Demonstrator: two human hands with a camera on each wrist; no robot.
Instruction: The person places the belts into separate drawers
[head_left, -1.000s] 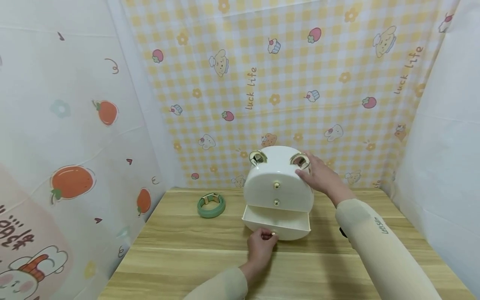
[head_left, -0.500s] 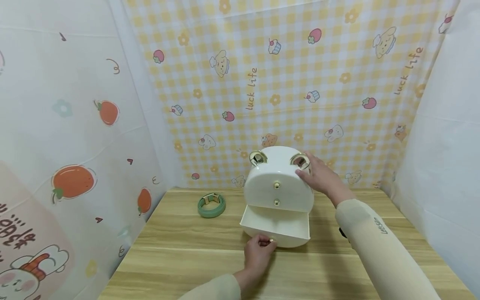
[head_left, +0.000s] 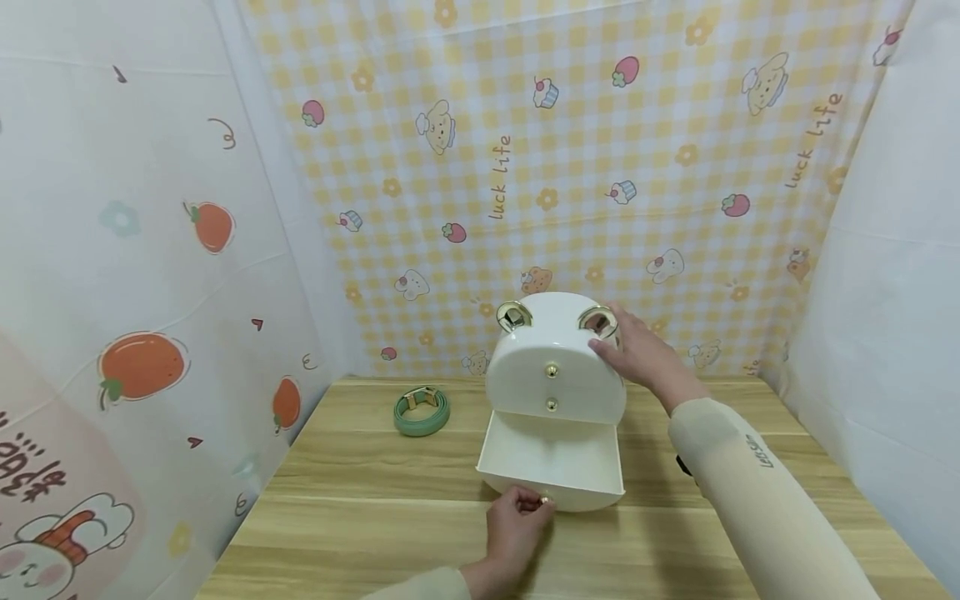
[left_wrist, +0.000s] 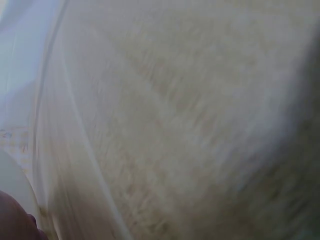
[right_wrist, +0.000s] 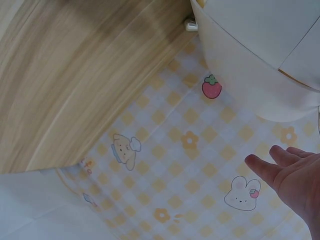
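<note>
A white rounded drawer box (head_left: 517, 387) with gold rings on top stands on the table. Its bottom drawer (head_left: 588, 500) is pulled out, showing a bare white inside. My left hand (head_left: 510, 531) pinches the small gold knob (head_left: 545, 501) on that drawer's front. At the box's upper right, my right hand (head_left: 643, 360) rests beside a gold ring (head_left: 597, 322), thumb on the top edge. In the right wrist view, the fingers (right_wrist: 262, 167) of that hand look straight, near the box's curved side (right_wrist: 240, 75). The left wrist view is mostly blurred.
A coiled green belt (head_left: 422, 427) with a gold buckle lies on the wooden table (head_left: 360, 517), left of the box. A checked cloth (head_left: 480, 175) hangs behind, and a printed white cloth (head_left: 172, 283) hangs at the left.
My left hand has drawn the bottom drawer farther out toward me, holding its knob throughout. The right hand and the belt have stayed in place.
</note>
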